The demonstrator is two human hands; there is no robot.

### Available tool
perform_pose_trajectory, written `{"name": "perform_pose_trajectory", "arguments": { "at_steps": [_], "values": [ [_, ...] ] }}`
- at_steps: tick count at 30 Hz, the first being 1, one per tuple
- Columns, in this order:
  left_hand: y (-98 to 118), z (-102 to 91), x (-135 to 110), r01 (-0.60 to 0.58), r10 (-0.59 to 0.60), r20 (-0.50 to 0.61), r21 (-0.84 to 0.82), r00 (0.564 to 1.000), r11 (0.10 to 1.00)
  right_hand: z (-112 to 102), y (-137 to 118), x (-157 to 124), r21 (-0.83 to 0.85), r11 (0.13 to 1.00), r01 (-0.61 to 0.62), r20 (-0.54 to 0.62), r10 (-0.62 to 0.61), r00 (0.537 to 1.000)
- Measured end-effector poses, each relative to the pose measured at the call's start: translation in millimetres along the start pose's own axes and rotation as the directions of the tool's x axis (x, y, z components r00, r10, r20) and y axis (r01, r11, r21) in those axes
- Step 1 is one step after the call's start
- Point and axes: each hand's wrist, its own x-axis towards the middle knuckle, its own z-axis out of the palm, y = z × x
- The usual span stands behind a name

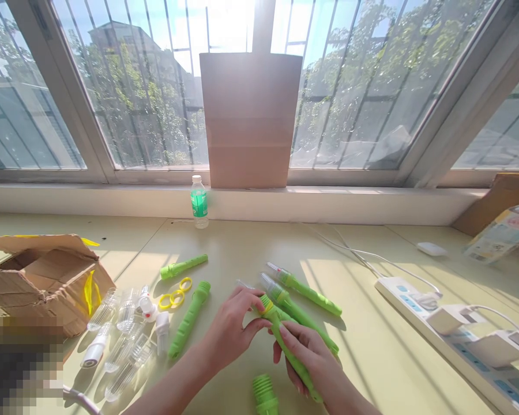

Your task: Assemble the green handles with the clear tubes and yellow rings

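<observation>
My right hand point(309, 357) is wrapped around the body of a green plastic tube point(292, 349), which is held tilted above the table. At its threaded upper end sits a yellow ring point(267, 305), and the fingers of my left hand point(237, 323) pinch it there. Just beyond lie two similar green tubes with clear ends point(313, 294) point(300, 317), the nearer one partly covered by my right hand. Below my hands a short threaded green piece point(265, 395) is cut off by the frame edge. Left of my left arm are two more green tubes point(190, 320) point(184, 267) and three loose yellow rings point(177, 297).
Several clear plastic cylinders point(123, 349) and white parts point(96, 349) lie at the left, beside an open cardboard box point(47, 288). A green-labelled bottle point(199, 203) stands by the sill. On the right, a white power strip point(415, 311) carries plugs and cables. A cardboard sheet point(248, 121) leans against the window.
</observation>
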Motion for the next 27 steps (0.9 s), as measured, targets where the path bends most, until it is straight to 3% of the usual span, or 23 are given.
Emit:
{"name": "perform_pose_trajectory", "arguments": {
  "at_steps": [6,11,15,23,27],
  "values": [
    [2.3,-0.1,0.6,0.010,-0.010,-0.012,-0.007,1.000,1.000,2.2,2.6,-1.7,0.012,0.995,-0.095,-0.095,0.095,0.991],
    [1.5,0.5,-1.1,0.010,-0.009,0.034,-0.010,0.999,1.000,-1.6,-1.2,-1.3,0.065,0.998,-0.012,-0.074,0.017,0.997],
    [-2.9,3.0,-1.8,-0.015,0.015,0.029,-0.004,0.999,1.000,-4.2,-3.2,1.4,-0.019,0.998,0.063,-0.024,-0.063,0.998],
    [-0.4,-0.6,-2.1,-0.028,0.028,0.032,0.012,0.999,1.000,1.7,6.5,0.0,-0.037,0.997,-0.063,-0.100,0.059,0.993],
    [1.3,0.0,-2.8,-0.041,0.042,0.059,-0.010,0.997,0.999,0.3,2.0,-1.8,0.006,0.999,-0.042,-0.095,0.042,0.995]
  ]
}}
